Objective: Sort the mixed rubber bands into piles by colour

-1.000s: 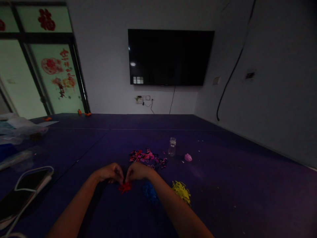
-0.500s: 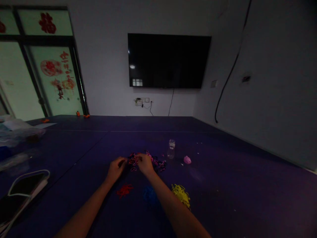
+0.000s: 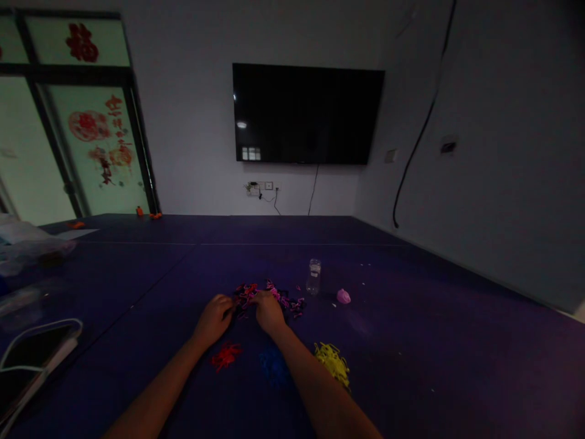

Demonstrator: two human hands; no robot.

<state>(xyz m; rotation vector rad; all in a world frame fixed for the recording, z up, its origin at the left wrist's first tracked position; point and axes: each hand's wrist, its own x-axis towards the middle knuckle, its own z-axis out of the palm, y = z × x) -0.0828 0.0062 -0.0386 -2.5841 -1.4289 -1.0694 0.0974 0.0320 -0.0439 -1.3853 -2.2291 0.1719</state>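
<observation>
- Tabletop, dark purple, stretches to the far wall and carries every pile.
- Glass door with red decorations, far left.
- Television, black-screened, mounted on the wall.
- Clear plastic bags lie at the left edge of the tabletop.
- Left hand rests at the left edge of the mixed pile, fingers curled and thumb near them. Whether its grip is fully closed, or has a piece in it, I cannot tell.
- Right hand reaches into the middle of the same pile, fingers bent down among the pieces. Its fingertips are too dim to show how far the grip is open or what it has hold of.
- Dark-screened device at lower left, with a white cord across it.
- Mixed pile of small red, pink and dark pieces, spread around the fingers.
- Yellow pile, right of the right forearm.
- Blue pile, just left of that forearm.
- Red pile, between the forearms.
- Clear bottle, upright beyond the mixed pile, to its right.
- Pink lump, near the bottle.
</observation>
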